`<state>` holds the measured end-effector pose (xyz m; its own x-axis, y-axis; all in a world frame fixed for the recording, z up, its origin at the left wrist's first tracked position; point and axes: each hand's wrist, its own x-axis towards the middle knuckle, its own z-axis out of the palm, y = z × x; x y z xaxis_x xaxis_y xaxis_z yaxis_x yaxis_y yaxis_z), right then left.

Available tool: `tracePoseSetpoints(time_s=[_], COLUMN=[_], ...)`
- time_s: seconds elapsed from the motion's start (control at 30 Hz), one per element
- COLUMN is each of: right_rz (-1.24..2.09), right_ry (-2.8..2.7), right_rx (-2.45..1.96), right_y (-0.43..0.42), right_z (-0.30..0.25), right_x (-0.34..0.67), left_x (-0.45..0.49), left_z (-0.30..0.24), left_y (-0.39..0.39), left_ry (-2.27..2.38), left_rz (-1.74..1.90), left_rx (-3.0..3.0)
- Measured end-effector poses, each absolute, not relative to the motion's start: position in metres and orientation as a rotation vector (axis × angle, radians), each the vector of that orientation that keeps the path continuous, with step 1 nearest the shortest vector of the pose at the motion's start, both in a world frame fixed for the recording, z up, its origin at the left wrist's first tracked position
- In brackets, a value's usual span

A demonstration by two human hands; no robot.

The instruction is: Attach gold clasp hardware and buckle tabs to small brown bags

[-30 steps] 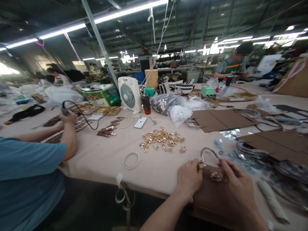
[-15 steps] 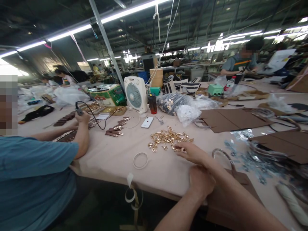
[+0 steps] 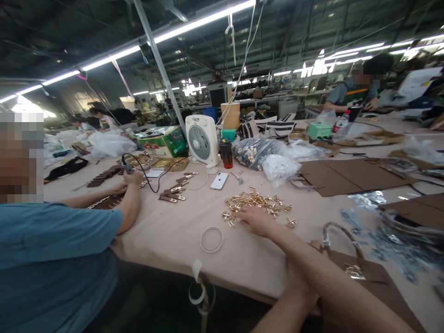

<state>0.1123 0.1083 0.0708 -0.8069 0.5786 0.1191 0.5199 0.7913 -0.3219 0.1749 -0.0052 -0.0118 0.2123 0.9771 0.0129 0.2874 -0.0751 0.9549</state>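
My right hand (image 3: 255, 221) reaches palm down to the near edge of a pile of small gold metal fittings (image 3: 255, 199). Its fingers are stretched out and touch the pile's edge; nothing can be seen held in them. My left hand (image 3: 315, 246) lies crossed beneath my right forearm, beside the plastic-wrapped handle (image 3: 342, 231) of a brown bag panel (image 3: 373, 280). Only some of its fingertips show, so its grip is hidden. Some gold fittings (image 3: 354, 271) rest on that panel by the handle, and a few more lie apart at the pile's right.
A roll of tape (image 3: 212, 239) lies near the table edge. Behind the pile are a phone (image 3: 219, 181), a tumbler (image 3: 226, 154) and a fan (image 3: 202, 138). A co-worker in a blue shirt (image 3: 62, 245) sits left. Brown panels (image 3: 350, 175) and clear-wrapped parts cover the right.
My right hand has moved left along the front of the pile. My left hand has shifted right, further under the right forearm. The view has turned slightly, showing more of the brown panel.
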Motion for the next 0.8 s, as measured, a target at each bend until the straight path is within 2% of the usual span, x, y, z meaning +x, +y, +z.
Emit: tracePoseSetpoints(time_s=[0.2, 0.3, 0.47, 0.6, 0.73, 0.8], right_rz=[0.417, 0.495, 0.577, 0.653, 0.612, 0.714], right_ry=[-2.715, -2.672, -2.678, -2.664, -2.214, -1.866], right_rx=[-1.277, -1.379, -1.308, -1.26, -1.095, -1.068], right_y=[0.088, 0.088, 0.111, 0.1, 0.065, 0.045], right_z=[0.089, 0.082, 0.043, 0.05, 0.092, 0.107], right_x=[0.079, 0.076, 0.071, 0.077, 0.127, 0.166], left_x=[0.186, 0.19, 0.194, 0.187, 0.178, 0.177], left_z=[-0.002, 0.005, -0.002, -0.004, -0.001, 0.002], left_y=[0.0, 0.002, 0.015, 0.012, 0.012, 0.016], left_ry=[1.429, 1.548, 1.5, 1.493, 1.483, 1.386], left_rz=[0.696, 0.745, 0.867, 0.945, 1.082, 1.154], left_rx=[1.76, 1.725, 1.696, 1.687, 1.595, 1.522])
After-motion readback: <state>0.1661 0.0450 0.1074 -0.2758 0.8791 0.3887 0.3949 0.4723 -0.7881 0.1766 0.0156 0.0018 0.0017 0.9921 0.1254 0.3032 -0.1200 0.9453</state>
